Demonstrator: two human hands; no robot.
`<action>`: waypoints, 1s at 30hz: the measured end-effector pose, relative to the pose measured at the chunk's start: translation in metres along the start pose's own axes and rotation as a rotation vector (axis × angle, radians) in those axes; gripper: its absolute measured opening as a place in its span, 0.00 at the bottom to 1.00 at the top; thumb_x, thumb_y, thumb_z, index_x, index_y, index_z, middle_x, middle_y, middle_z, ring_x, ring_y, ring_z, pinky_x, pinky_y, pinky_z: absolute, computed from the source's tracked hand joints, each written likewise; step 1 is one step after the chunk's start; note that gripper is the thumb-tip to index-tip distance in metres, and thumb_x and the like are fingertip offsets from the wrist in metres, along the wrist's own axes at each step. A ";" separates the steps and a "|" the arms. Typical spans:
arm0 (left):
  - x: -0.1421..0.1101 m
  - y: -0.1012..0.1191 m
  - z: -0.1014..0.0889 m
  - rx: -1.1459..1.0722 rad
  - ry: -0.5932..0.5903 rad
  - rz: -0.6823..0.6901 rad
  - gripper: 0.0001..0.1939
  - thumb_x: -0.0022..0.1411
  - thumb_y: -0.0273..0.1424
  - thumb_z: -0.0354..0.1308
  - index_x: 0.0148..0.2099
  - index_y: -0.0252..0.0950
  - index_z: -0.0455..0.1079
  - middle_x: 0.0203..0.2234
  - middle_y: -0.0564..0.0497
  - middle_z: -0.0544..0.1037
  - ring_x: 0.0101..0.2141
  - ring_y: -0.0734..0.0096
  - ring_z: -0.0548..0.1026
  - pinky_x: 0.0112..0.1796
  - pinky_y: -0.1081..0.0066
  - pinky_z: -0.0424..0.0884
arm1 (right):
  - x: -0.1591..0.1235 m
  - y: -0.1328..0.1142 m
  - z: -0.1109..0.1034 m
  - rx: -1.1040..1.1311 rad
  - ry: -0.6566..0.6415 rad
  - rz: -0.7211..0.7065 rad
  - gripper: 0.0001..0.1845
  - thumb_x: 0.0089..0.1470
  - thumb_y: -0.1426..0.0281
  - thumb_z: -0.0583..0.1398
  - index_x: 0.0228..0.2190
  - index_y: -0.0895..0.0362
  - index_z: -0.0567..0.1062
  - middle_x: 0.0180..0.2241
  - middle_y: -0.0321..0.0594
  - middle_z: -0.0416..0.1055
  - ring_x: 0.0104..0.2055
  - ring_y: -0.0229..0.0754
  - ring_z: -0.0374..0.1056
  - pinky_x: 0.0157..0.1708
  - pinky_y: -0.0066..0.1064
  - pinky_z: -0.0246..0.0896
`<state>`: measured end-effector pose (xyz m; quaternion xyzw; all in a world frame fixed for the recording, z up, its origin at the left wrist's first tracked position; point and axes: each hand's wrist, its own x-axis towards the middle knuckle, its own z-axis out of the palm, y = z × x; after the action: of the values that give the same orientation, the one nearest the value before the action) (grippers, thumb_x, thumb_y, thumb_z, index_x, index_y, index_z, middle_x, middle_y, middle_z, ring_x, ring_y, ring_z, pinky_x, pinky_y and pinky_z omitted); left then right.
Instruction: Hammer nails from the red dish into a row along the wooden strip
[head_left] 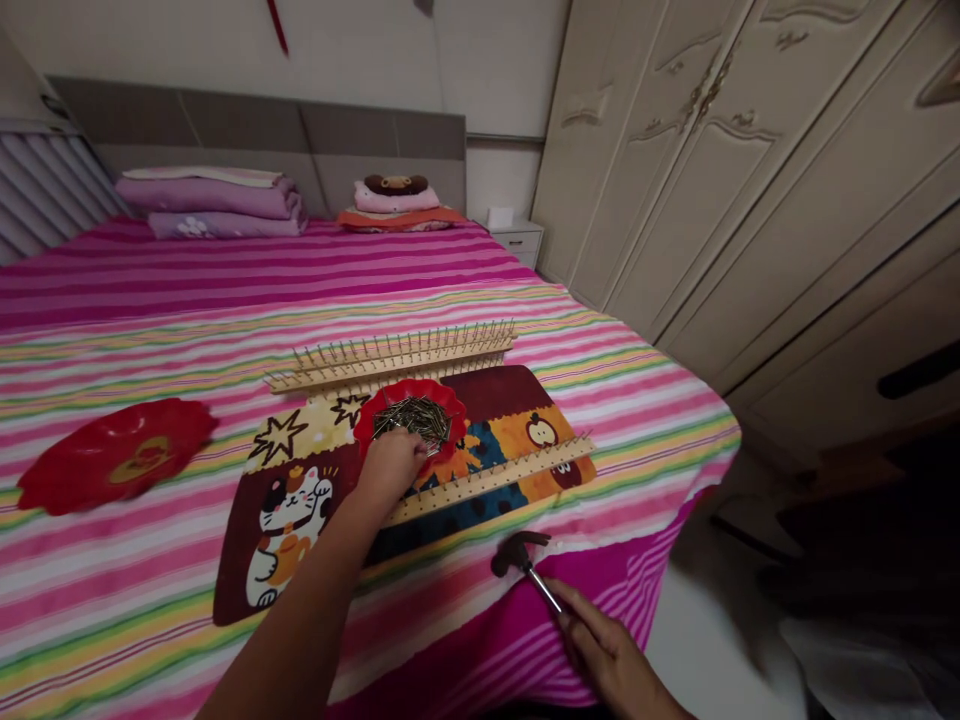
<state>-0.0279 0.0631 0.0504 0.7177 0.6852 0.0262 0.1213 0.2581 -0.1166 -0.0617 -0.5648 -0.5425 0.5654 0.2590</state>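
Can't make out the left hand (396, 462) fingertips; right hand (606, 645) kinda hides the hammer (519, 554) grip, near the bed (480, 620) edge.

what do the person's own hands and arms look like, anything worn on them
Both the left hand and right hand look bare: no gloves, rings or watch show. The left forearm has no sleeve in view.

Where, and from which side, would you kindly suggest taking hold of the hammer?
The hammer is probably best gripped by its handle, coming from the near right, where the right hand holds it: the slim handle slants that way, while the broader claw head points away toward the mat.
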 end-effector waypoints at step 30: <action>-0.070 -0.044 -0.006 -1.412 0.043 -0.270 0.18 0.37 0.37 0.67 0.32 0.34 0.72 0.23 0.54 0.75 0.24 0.80 0.69 0.27 0.78 0.66 | 0.003 0.003 0.013 0.077 0.052 0.044 0.40 0.51 0.47 0.50 0.57 0.62 0.63 0.18 0.28 0.49 0.21 0.37 0.48 0.21 0.28 0.44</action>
<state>-0.0764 -0.0043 0.0557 0.3763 0.5900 0.4620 0.5449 0.2461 -0.1187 -0.0691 -0.5807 -0.5008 0.5766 0.2820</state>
